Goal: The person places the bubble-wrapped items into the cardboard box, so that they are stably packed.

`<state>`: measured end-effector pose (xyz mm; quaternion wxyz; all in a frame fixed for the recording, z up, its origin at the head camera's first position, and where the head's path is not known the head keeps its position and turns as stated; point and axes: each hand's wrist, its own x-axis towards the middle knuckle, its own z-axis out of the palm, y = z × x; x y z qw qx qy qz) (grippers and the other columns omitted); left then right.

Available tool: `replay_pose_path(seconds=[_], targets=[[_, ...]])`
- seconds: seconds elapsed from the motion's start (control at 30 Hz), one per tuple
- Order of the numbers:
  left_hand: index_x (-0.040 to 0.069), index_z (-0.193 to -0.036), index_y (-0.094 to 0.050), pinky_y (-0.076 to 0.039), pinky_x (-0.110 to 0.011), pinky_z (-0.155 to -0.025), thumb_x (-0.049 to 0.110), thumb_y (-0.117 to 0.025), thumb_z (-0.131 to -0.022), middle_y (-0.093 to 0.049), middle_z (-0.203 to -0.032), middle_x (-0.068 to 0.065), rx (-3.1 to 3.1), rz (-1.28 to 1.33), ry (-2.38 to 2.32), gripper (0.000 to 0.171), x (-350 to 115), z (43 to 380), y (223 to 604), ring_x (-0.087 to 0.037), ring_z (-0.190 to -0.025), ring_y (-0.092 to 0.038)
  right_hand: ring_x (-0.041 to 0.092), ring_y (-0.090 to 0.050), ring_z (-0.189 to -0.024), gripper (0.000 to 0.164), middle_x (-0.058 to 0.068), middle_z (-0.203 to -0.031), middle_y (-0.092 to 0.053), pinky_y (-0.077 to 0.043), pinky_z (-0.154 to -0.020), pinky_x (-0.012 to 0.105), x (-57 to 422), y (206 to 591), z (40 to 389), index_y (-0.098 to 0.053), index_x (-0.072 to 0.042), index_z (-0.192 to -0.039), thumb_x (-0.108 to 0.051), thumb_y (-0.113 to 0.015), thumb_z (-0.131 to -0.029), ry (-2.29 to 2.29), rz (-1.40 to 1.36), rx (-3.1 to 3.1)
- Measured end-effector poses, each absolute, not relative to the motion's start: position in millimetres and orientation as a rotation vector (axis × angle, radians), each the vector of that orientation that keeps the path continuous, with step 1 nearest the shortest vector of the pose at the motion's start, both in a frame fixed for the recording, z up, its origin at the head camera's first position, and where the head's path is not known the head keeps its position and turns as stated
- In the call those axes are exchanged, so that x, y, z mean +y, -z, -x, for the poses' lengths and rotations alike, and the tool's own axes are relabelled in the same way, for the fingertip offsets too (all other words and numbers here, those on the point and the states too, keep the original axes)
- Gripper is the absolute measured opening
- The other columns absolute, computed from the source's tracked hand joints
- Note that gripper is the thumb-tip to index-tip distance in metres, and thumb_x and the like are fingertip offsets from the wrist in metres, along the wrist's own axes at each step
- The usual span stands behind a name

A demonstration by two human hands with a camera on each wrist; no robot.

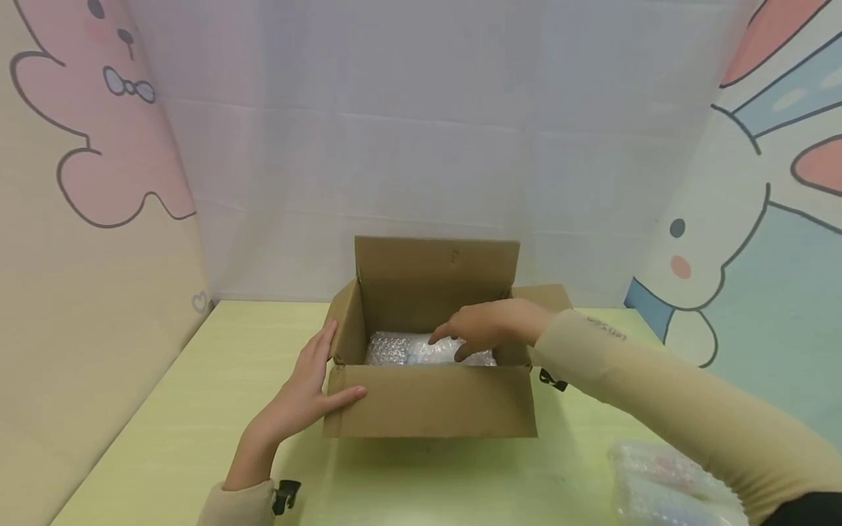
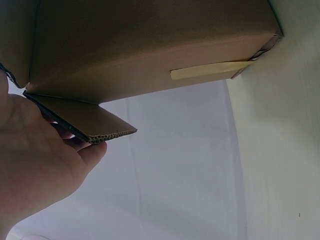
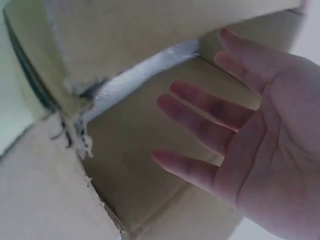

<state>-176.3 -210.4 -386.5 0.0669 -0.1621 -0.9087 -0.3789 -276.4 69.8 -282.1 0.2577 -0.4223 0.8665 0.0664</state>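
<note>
An open cardboard box (image 1: 430,402) stands on the table with its flaps folded outward. My left hand (image 1: 299,394) holds its front left corner, with the thumb over the front flap and the fingers along the left flap (image 2: 85,117). Inside the box lies a bubble-wrapped package (image 1: 395,349), partly covered from view by my right hand (image 1: 490,326). That hand hovers over the opening with fingers spread and holds nothing. In the right wrist view, its fingers (image 3: 200,125) are apart from the box walls, and a strip of bubble wrap (image 3: 145,70) shows beyond.
More bubble-wrapped packages (image 1: 671,486) lie on the pale green table (image 1: 230,387) at the front right, under my right forearm. A white curtain (image 1: 421,146) hangs behind the box, and side panels with cartoon figures stand left and right.
</note>
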Motion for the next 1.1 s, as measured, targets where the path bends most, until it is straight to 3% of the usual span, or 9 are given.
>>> replay_pose_path(seconds=[0.13,0.3,0.47,0.67,0.87,0.93,1.1], targets=[[0.010,-0.157,0.002,-0.018,-0.068,-0.113,0.044,-0.073,-0.084,-0.004,-0.162,-0.019,-2.746,0.492,1.143,0.109,-211,177,386,-0.043,-0.147,-0.007,0.026,-0.049,-0.132,0.054,0.006,-0.143,-0.052,-0.042,-0.108,0.042,83,271,265,-0.042,-0.017,-0.147,-0.024,-0.059,-0.097,-0.112,1.252,2.412],[0.012,-0.157,0.002,-0.018,-0.067,-0.113,0.045,-0.072,-0.084,-0.004,-0.162,-0.018,-2.757,0.488,1.147,0.110,-210,178,386,-0.042,-0.148,-0.007,0.020,-0.058,-0.115,0.054,0.000,-0.130,-0.059,-0.049,-0.097,0.038,105,263,239,-0.043,-0.024,-0.147,-0.029,-0.061,-0.096,0.008,1.363,2.577],[0.012,-0.157,0.002,-0.018,-0.067,-0.113,0.046,-0.072,-0.084,-0.004,-0.162,-0.018,-2.761,0.481,1.144,0.110,-211,178,385,-0.042,-0.147,-0.007,0.013,-0.061,-0.101,0.056,-0.002,-0.123,-0.061,-0.053,-0.085,0.033,126,260,214,-0.044,-0.023,-0.146,-0.022,-0.064,-0.094,0.163,1.455,2.699],[0.011,-0.157,0.002,-0.017,-0.067,-0.113,0.046,-0.072,-0.084,-0.003,-0.162,-0.018,-2.768,0.476,1.144,0.110,-210,177,384,-0.042,-0.148,-0.006,0.007,-0.058,-0.098,0.055,-0.007,-0.123,-0.059,-0.052,-0.080,0.029,160,259,185,-0.043,-0.028,-0.146,-0.023,-0.063,-0.095,0.282,1.414,2.840],[0.010,-0.157,0.002,-0.017,-0.067,-0.113,0.047,-0.073,-0.083,-0.003,-0.162,-0.019,-2.759,0.484,1.151,0.111,-210,178,384,-0.043,-0.148,-0.006,0.014,-0.063,-0.110,0.058,-0.006,-0.130,-0.060,-0.055,-0.082,0.033,202,268,169,-0.045,-0.028,-0.145,-0.026,-0.067,-0.091,0.366,1.335,3.068],[0.011,-0.157,0.003,-0.017,-0.067,-0.114,0.047,-0.073,-0.083,-0.003,-0.162,-0.018,-2.763,0.471,1.157,0.112,-211,178,385,-0.042,-0.148,-0.006,0.013,-0.062,-0.113,0.059,-0.007,-0.129,-0.062,-0.053,-0.086,0.028,216,272,168,-0.047,-0.026,-0.143,-0.022,-0.070,-0.089,0.393,1.327,3.126],[0.013,-0.157,0.003,-0.017,-0.067,-0.114,0.047,-0.073,-0.082,-0.003,-0.162,-0.018,-2.766,0.465,1.160,0.112,-212,178,387,-0.042,-0.148,-0.005,0.005,-0.059,-0.107,0.062,-0.009,-0.122,-0.063,-0.049,-0.079,0.018,251,284,163,-0.050,-0.022,-0.141,-0.017,-0.074,-0.085,0.436,1.251,3.203]])
